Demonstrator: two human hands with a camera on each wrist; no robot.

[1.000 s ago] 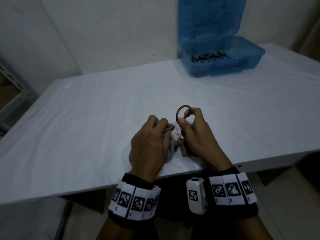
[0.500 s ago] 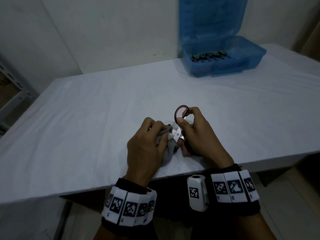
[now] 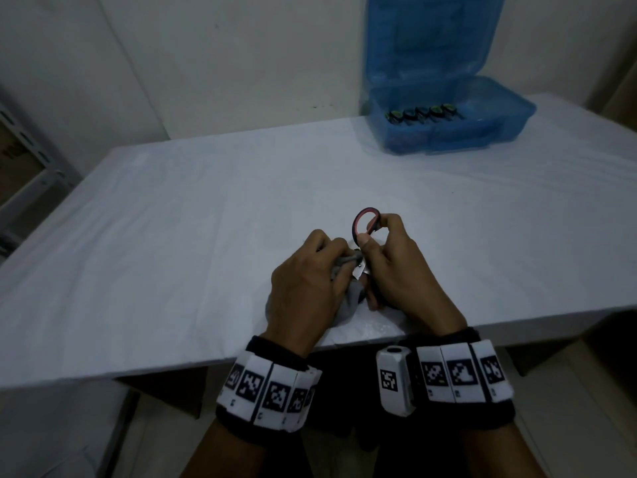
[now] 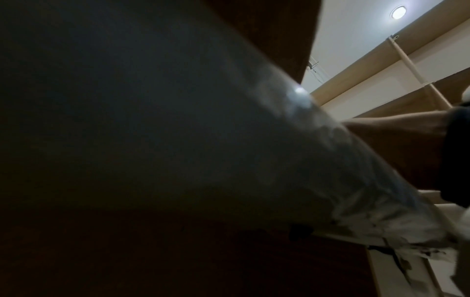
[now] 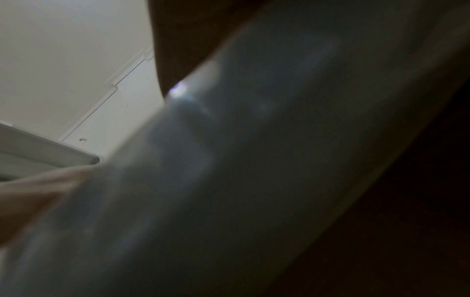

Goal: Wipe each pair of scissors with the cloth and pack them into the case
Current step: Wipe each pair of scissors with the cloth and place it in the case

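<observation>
We work at the near edge of the tabletop [image 3: 172,236]. The case [image 3: 448,129] stands open at the far right corner of the tabletop, well apart from our hands, with a row of dark handles already seated inside; we judge these to be packed scissors, so part of the task looks done. Our left hand [image 3: 303,291] clenches the cloth [image 3: 348,305] around the blades. Our right hand [image 3: 396,270] pinches the scissors [image 3: 365,224] by the red-lined handle loop. Wiping is in progress; packing this pair remains. Both wrist views show nothing usable.
</observation>
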